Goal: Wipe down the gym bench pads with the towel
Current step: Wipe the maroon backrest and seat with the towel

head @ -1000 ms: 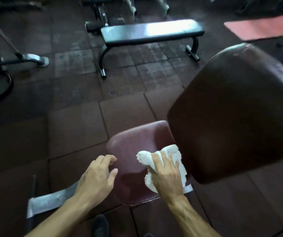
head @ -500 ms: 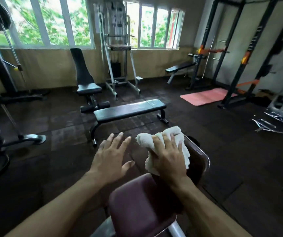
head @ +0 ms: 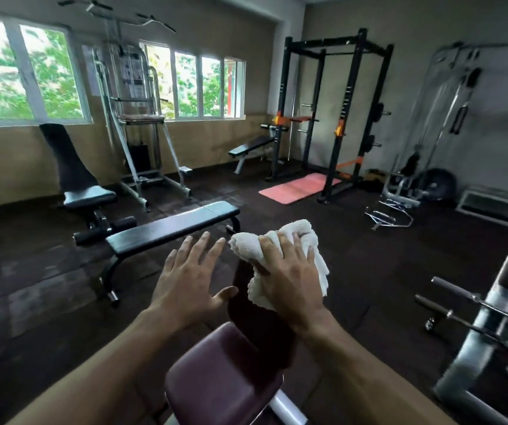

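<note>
Head view: right hand (head: 289,280) presses towel (head: 292,240), hiding backrest top; left hand (head: 188,280) fingers spread, empty.

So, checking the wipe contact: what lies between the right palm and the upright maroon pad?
In the head view, the white towel lies there, bunched under the right hand against the upright maroon pad.
</note>
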`<state>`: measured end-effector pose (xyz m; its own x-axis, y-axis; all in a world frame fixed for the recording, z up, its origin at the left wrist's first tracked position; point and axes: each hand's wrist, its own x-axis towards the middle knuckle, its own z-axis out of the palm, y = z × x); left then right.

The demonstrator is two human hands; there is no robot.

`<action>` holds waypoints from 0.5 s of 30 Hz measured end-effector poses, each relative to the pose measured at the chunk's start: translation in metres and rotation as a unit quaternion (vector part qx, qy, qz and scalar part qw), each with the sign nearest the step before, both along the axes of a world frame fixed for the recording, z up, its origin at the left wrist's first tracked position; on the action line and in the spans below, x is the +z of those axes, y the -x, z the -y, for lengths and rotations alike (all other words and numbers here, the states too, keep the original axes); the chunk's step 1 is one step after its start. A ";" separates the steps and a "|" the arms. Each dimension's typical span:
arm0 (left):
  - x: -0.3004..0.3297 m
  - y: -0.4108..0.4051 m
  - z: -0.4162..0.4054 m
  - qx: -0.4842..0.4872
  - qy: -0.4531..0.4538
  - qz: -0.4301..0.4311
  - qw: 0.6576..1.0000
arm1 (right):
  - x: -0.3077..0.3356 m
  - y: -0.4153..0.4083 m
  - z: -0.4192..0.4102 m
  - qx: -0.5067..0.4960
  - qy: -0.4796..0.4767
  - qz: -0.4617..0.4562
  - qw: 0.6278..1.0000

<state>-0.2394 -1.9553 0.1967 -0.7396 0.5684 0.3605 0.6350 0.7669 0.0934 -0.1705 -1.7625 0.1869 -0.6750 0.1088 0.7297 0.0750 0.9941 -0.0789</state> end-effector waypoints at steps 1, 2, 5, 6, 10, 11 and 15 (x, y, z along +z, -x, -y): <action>-0.003 -0.005 -0.004 -0.011 0.004 0.005 1.000 | -0.006 -0.010 -0.003 -0.015 0.000 0.001 1.000; -0.005 -0.009 -0.011 -0.021 0.011 0.011 1.000 | -0.012 -0.021 -0.008 -0.036 0.003 0.013 0.999; -0.010 -0.021 -0.045 -0.057 0.026 0.017 0.998 | -0.022 -0.054 -0.039 -0.095 0.019 0.049 0.994; -0.012 -0.026 -0.061 -0.071 0.029 0.015 0.997 | -0.021 -0.066 -0.054 -0.110 0.018 0.058 0.992; -0.011 -0.050 -0.134 -0.146 0.042 0.023 0.988 | -0.014 -0.117 -0.118 -0.177 0.011 0.047 0.983; -0.011 -0.057 -0.154 -0.161 0.049 0.023 0.985 | -0.013 -0.130 -0.134 -0.191 0.011 0.037 0.981; -0.017 -0.078 -0.243 -0.232 0.065 0.026 0.970 | -0.013 -0.176 -0.198 -0.245 0.017 0.018 0.969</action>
